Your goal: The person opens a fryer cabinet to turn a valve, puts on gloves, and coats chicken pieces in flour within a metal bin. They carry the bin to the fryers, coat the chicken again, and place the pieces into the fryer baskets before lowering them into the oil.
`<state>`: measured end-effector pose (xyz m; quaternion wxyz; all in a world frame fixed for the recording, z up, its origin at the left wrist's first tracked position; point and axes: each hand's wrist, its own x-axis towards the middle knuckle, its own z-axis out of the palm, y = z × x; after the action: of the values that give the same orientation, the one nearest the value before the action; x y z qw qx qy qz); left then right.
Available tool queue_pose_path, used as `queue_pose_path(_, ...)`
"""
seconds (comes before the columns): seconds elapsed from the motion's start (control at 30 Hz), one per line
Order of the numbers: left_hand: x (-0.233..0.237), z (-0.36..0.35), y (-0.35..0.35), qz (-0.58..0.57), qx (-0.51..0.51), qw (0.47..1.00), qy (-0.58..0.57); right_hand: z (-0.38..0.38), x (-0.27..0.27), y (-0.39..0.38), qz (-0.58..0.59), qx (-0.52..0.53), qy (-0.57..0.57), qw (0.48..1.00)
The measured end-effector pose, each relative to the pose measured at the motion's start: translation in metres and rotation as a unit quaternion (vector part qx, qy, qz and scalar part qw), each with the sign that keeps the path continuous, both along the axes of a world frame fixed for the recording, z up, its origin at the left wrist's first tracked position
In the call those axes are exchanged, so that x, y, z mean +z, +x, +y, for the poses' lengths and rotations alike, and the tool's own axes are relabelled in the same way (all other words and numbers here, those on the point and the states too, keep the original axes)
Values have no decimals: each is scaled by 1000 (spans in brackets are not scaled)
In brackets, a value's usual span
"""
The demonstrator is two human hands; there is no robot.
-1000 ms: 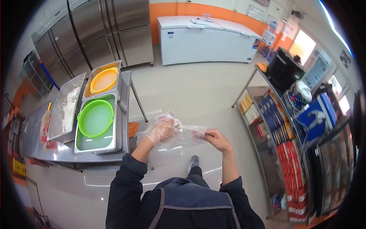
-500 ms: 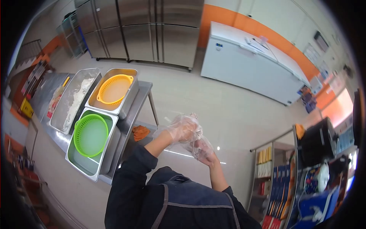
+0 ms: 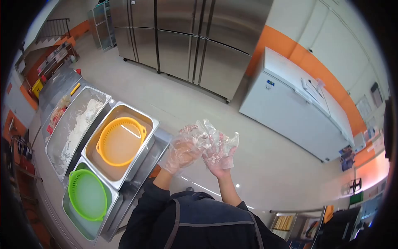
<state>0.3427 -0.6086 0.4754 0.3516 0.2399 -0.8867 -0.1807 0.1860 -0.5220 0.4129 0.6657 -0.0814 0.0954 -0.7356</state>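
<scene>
The left hand and right hand are close together, both in clear plastic gloves. Ease each cuff down gently so the thin film won't tear.

Clear plastic gloves — thin, crinkled, see-through — loose over both hands, side by side.
</scene>
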Motion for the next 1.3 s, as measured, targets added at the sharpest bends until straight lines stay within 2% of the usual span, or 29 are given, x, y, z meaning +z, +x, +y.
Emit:
queue_pose_path(0.03,11,-9,-12,-11,23,1000,-15,-18,-1,-7,-6,5,-4,1000)
queue_pose_path(0.23,-9,-77,-68,-77,40,996,-14,-137,9,-53,7,57,-9,998)
queue_pose_path(0.33,-35,-123,-91,-128,66,985,98,-199,14,-77,29,99,-5,995)
queue_pose_path(0.43,-27,-172,-117,-50,175,983,-22,-276,5,-100,17,169,-11,985)
queue_pose_path(0.53,-24,-210,-129,37,217,973,77,-337,12,-106,28,243,-26,969)
queue_pose_path(0.63,-6,-246,-131,43,293,954,50,-394,11,-102,6,340,-52,939)
queue_pose_path(0.77,-17,-277,-103,-2,402,915,29,-440,11,-66,19,440,-14,898)
queue_pose_path(0.87,-38,-293,-78,-4,490,871,8,-466,1,-25,-14,509,-5,861)
queue_pose_path(0.93,-34,-294,-63,18,547,837,26,-479,-3,4,-10,541,7,841)
queue_pose_path(1.1,-34,-312,-6,-17,625,778,-57,-505,-1,93,16,605,-28,795)
queue_pose_path(1.17,-66,-316,8,-36,660,749,-46,-511,-2,115,56,630,-54,773)
queue_pose_path(1.27,-68,-319,42,-48,675,737,13,-513,11,163,129,629,-98,760)
queue_pose_path(1.3,-54,-321,49,-36,682,729,48,-517,11,177,126,633,-102,757)
